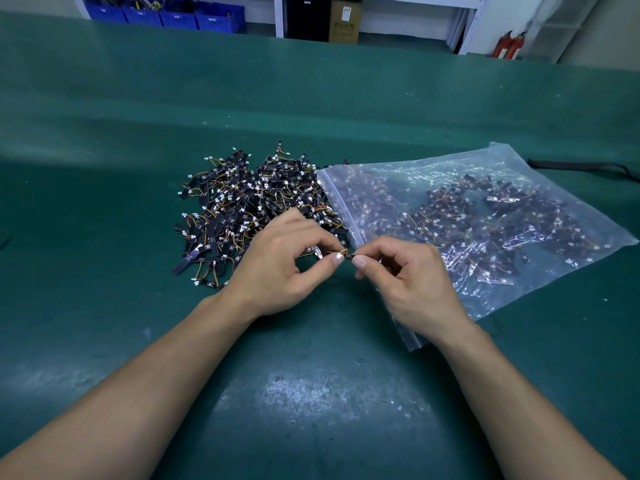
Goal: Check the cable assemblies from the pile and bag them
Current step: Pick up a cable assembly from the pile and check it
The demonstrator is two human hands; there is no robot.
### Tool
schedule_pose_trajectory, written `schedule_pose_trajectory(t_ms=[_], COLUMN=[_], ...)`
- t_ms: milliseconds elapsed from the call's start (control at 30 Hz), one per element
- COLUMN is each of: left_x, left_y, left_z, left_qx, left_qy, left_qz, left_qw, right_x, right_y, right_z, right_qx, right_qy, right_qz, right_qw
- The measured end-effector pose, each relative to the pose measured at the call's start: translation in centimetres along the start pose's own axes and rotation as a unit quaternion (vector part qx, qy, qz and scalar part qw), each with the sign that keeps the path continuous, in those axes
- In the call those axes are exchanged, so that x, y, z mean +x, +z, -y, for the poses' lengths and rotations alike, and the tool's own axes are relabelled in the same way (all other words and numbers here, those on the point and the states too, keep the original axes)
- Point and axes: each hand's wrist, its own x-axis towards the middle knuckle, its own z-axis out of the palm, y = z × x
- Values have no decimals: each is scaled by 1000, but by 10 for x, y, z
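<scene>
A pile of cable assemblies (249, 206), black strips with thin orange and yellow wires and white plugs, lies on the green table mat (311, 393). To its right lies a clear zip bag (485, 216) holding several more assemblies. In front of the pile, at the bag's mouth, my left hand (277, 268) and my right hand (408, 282) pinch one cable assembly (343, 252) between thumbs and fingertips, one hand at each end. Most of that assembly is hidden by my fingers.
A black strap (581, 166) lies at the table's right edge behind the bag. Beyond the table stand blue bins (162, 12), a cardboard box (344, 22), white shelf frames and red fire extinguishers (509, 45).
</scene>
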Motion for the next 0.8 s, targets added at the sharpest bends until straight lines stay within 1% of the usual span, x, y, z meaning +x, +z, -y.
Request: schedule_pose_trajectory(t_ms=[267,633,800], left_x=[1,0,0], left_y=[1,-1,1], left_z=[2,1,2], left_qx=[8,-10,2], left_qy=[0,-15,-15], left_qz=[-9,3,-6], left_qw=[1000,1000,1000], right_x=[-2,0,-1], right_y=[1,1,2], right_z=[-2,0,-2], right_qx=[27,-2,25], right_qy=[22,6,35], right_qz=[-2,-5,-4], right_qw=[999,1000,999])
